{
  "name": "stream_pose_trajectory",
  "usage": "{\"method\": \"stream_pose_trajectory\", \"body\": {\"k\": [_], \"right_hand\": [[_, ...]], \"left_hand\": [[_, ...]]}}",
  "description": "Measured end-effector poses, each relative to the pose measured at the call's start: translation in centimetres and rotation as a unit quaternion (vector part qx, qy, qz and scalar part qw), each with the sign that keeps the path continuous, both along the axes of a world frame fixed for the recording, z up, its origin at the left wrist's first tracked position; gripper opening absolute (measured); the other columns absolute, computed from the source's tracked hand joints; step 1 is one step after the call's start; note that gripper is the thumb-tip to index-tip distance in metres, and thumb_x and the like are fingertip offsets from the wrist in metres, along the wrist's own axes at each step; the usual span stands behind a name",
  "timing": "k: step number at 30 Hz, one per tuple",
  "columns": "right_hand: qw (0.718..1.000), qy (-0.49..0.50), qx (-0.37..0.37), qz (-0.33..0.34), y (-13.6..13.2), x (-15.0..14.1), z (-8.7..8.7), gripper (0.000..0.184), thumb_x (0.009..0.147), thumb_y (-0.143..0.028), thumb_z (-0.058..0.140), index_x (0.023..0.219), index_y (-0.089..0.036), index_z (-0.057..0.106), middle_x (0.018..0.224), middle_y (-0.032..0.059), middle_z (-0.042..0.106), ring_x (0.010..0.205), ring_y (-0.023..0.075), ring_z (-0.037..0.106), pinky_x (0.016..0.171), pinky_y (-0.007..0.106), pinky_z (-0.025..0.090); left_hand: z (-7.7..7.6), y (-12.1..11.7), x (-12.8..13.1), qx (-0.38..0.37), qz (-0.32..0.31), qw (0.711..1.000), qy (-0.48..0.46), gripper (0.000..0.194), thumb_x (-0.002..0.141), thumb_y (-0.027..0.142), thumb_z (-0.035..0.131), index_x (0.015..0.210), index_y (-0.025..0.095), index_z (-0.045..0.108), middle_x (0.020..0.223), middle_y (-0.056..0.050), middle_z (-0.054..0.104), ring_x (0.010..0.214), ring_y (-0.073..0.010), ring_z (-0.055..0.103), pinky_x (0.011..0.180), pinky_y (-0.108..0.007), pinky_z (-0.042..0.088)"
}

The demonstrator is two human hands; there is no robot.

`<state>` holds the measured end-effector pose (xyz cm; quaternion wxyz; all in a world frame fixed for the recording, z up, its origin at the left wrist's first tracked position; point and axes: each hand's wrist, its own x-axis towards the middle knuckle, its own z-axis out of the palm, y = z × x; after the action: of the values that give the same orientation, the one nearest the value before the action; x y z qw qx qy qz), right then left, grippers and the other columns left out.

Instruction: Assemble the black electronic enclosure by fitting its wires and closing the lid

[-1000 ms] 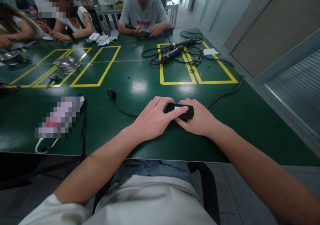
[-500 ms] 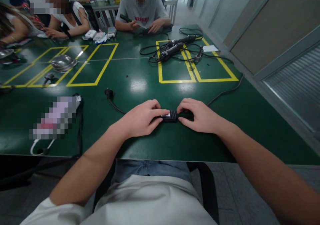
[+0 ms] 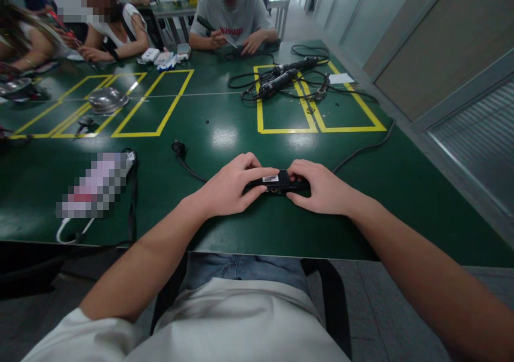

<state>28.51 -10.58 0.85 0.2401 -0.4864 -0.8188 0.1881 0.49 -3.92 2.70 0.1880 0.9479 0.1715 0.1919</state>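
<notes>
A black power adapter with a white label lies across both my hands just above the green table. My left hand is closed on its left end, the index finger along the top and the thumb at the near edge. At the opposite end my right hand pinches the adapter between thumb and fingers. Small brass-coloured spots show along its near side; whether the casing is parted there I cannot tell. A black cord leads left to a plug, and a cable runs off to the back right.
Black corded electric screwdrivers lie tangled inside yellow tape frames. A metal bowl stands at the back left. Nearer, a blurred-out pinkish object lies beside a dark strap. Several co-workers sit across the table, one holding a screwdriver.
The adapter has tipped or lifted slightly, so its near side with brass-coloured spots now shows. Both hands keep their hold. The view has shifted a little.
</notes>
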Motion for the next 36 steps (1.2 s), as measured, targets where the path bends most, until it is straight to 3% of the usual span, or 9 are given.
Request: {"method": "stream_pose_trajectory", "body": {"k": [5, 10, 13, 15, 17, 20, 24, 30, 36], "right_hand": [[0.999, 0.02, -0.025, -0.028, -0.1, -0.4, 0.0, 0.05, 0.077, -0.037, 0.086, 0.118, -0.024, 0.061, 0.096, 0.0027, 0.067, 0.083, 0.0241, 0.063, 0.079, 0.038, 0.049], [0.999, 0.002, -0.028, -0.025, 0.1, -0.6, 0.1, 0.041, 0.079, -0.041, 0.088, 0.11, -0.025, 0.066, 0.095, 0.0023, 0.067, 0.083, 0.0236, 0.063, 0.078, 0.037, 0.047], [0.999, -0.001, -0.029, -0.028, 0.2, -0.6, 0.0, 0.04, 0.081, -0.041, 0.087, 0.11, -0.025, 0.066, 0.093, 0.0019, 0.067, 0.081, 0.0231, 0.063, 0.077, 0.037, 0.047], [0.999, 0.005, -0.029, -0.032, 0.2, -0.5, -0.1, 0.044, 0.081, -0.042, 0.088, 0.114, -0.025, 0.065, 0.092, 0.0013, 0.067, 0.079, 0.0229, 0.062, 0.075, 0.036, 0.048], [0.999, 0.021, -0.025, -0.04, 0.1, -0.3, -0.3, 0.049, 0.081, -0.043, 0.087, 0.119, -0.025, 0.062, 0.09, 0.0007, 0.067, 0.077, 0.023, 0.062, 0.072, 0.036, 0.048], [0.999, 0.04, -0.01, -0.036, 0.0, -0.1, -0.7, 0.04, 0.088, -0.043, 0.08, 0.118, -0.026, 0.06, 0.086, 0.0002, 0.066, 0.075, 0.0228, 0.062, 0.071, 0.036, 0.048], [0.998, 0.053, 0.003, -0.037, 0.0, 0.0, -0.9, 0.03, 0.092, -0.041, 0.074, 0.114, -0.026, 0.059, 0.083, -0.0005, 0.067, 0.07, 0.0209, 0.062, 0.069, 0.035, 0.049], [0.999, 0.042, 0.028, 0.005, -0.2, -0.5, -0.6, 0.009, 0.097, -0.032, 0.068, 0.092, -0.025, 0.067, 0.079, 0.0026, 0.07, 0.069, 0.0203, 0.063, 0.065, 0.033, 0.049], [0.999, 0.034, 0.035, -0.004, -0.3, -0.6, -0.6, 0.01, 0.097, -0.03, 0.068, 0.089, -0.024, 0.071, 0.076, 0.0017, 0.071, 0.063, 0.0183, 0.061, 0.061, 0.032, 0.047]], "left_hand": [[-0.2, 0.1, 0.1, 0.008, -0.016, 0.999, 0.05, 0.041, 0.11, 0.027, 0.061, 0.147, 0.025, 0.076, 0.12, -0.013, 0.068, 0.111, -0.0284, 0.064, 0.104, -0.048, 0.056], [-0.4, 0.1, 0.2, -0.01, -0.002, 0.999, 0.049, 0.038, 0.109, 0.028, 0.064, 0.144, 0.026, 0.078, 0.12, -0.012, 0.068, 0.111, -0.028, 0.065, 0.105, -0.047, 0.056], [-0.7, 0.5, 0.3, -0.067, 0.002, 0.998, 0.022, 0.037, 0.108, 0.029, 0.065, 0.142, 0.023, 0.076, 0.119, -0.011, 0.069, 0.109, -0.026, 0.066, 0.103, -0.044, 0.057], [-1.0, 0.7, 0.5, -0.121, 0.021, 0.992, -0.01, 0.04, 0.108, 0.032, 0.063, 0.146, 0.019, 0.07, 0.116, -0.01, 0.07, 0.102, -0.0236, 0.067, 0.099, -0.041, 0.058], [-1.3, 0.9, 0.8, -0.15, 0.083, 0.984, -0.049, 0.04, 0.109, 0.031, 0.062, 0.146, 0.018, 0.064, 0.114, -0.009, 0.071, 0.098, -0.0227, 0.067, 0.097, -0.04, 0.058], [-1.6, 0.9, 1.3, -0.107, 0.158, 0.981, -0.03, 0.021, 0.105, 0.027, 0.066, 0.125, 0.02, 0.065, 0.113, -0.008, 0.072, 0.103, -0.025, 0.066, 0.099, -0.043, 0.056], [-1.9, 0.7, 1.6, -0.05, 0.197, 0.979, 0.028, 0.007, 0.106, 0.026, 0.066, 0.111, 0.021, 0.064, 0.111, -0.008, 0.071, 0.105, -0.0275, 0.065, 0.098, -0.045, 0.056], [-0.9, 0.5, 0.8, -0.008, 0.171, 0.984, 0.041, 0.008, 0.105, 0.028, 0.068, 0.107, 0.021, 0.07, 0.126, -0.011, 0.067, 0.113, -0.0284, 0.065, 0.103, -0.046, 0.056], [0.6, 0.0, 0.2, -0.078, 0.092, 0.987, 0.105, 0.01, 0.101, 0.026, 0.073, 0.094, 0.02, 0.068, 0.094, -0.002, 0.062, 0.077, -0.0183, 0.06, 0.074, -0.032, 0.047]]}}
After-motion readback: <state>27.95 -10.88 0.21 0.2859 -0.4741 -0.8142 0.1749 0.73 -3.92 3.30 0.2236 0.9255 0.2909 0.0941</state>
